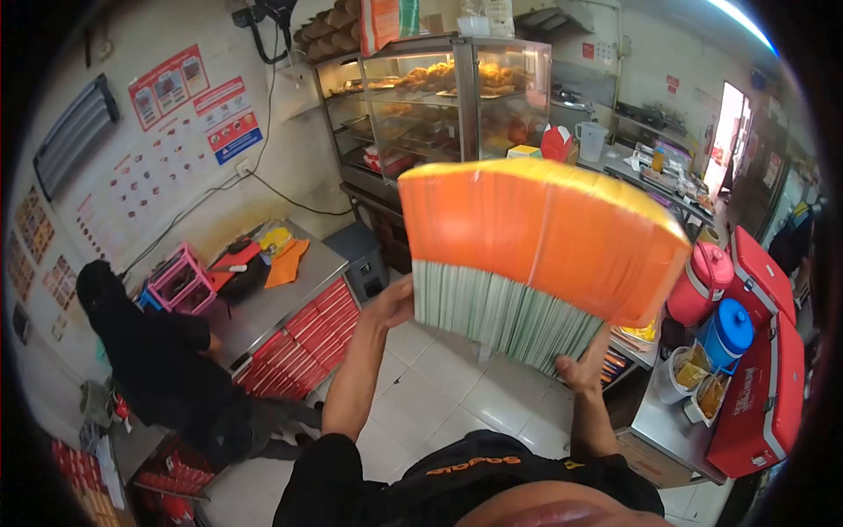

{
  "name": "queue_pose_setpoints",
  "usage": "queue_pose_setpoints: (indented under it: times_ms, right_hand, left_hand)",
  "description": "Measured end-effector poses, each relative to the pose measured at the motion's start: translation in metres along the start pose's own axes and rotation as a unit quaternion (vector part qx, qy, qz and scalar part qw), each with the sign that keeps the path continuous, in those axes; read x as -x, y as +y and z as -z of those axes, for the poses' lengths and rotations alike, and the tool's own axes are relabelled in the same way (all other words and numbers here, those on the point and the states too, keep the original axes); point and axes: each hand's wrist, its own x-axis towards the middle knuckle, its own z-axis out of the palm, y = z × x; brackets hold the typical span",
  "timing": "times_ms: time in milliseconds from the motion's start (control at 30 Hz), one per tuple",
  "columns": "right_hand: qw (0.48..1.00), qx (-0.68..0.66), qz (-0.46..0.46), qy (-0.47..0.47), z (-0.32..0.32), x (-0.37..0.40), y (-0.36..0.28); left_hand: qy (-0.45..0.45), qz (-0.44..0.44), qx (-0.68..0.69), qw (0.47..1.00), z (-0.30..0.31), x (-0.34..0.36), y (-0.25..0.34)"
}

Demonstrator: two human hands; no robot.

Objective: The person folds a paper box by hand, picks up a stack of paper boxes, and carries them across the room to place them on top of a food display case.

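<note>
Between both hands I hold up a large stack of flat paper pieces [536, 237], orange on the upper part, yellow along the top edge and pale green-grey below. It could be packed food bags or folded boxes; the kind cannot be made out. My left hand [397, 303] grips the stack's lower left side, its fingers partly hidden behind it. At the lower right corner, my right hand [584, 364] presses its thumb on the front, with the other fingers out of sight. The stack is tilted and held over the tiled floor.
A glass warming cabinet [470, 97] with fried food stands behind the stack. On the left, a person in black [167, 369] bends at a steel counter [320, 259]. A red cooler box [760, 386], a blue jug [729, 334] and a red jug [702, 281] crowd the right.
</note>
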Motion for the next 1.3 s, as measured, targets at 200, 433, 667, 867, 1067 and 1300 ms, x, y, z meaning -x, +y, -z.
queue_pose_setpoints:
  times_ms: [200,433,667,867,1067,1300]
  right_hand:
    - [0.988,0.044,0.053,0.136,-0.044,-0.093,0.058]
    - [0.951,0.126,0.178,0.218,-0.075,-0.256,0.112]
    - [0.947,0.201,0.197,0.155,-0.140,-0.427,0.065]
    - [0.930,0.313,0.164,0.100,-0.220,-0.549,0.010]
    - [0.901,0.430,0.044,0.048,-0.317,-0.638,-0.035]
    - [0.829,0.548,0.108,0.012,-0.352,-0.828,-0.017]
  left_hand:
    - [-0.116,-0.081,0.041,0.989,0.073,-0.127,0.071]
    - [-0.128,-0.133,-0.017,0.983,0.137,-0.289,0.161]
    - [-0.143,-0.190,0.034,0.971,0.181,-0.385,0.259]
    - [-0.268,-0.159,0.135,0.941,0.236,-0.466,0.317]
    - [-0.344,-0.171,0.085,0.919,0.288,-0.511,0.368]
    - [-0.387,-0.098,0.211,0.892,0.359,-0.530,0.407]
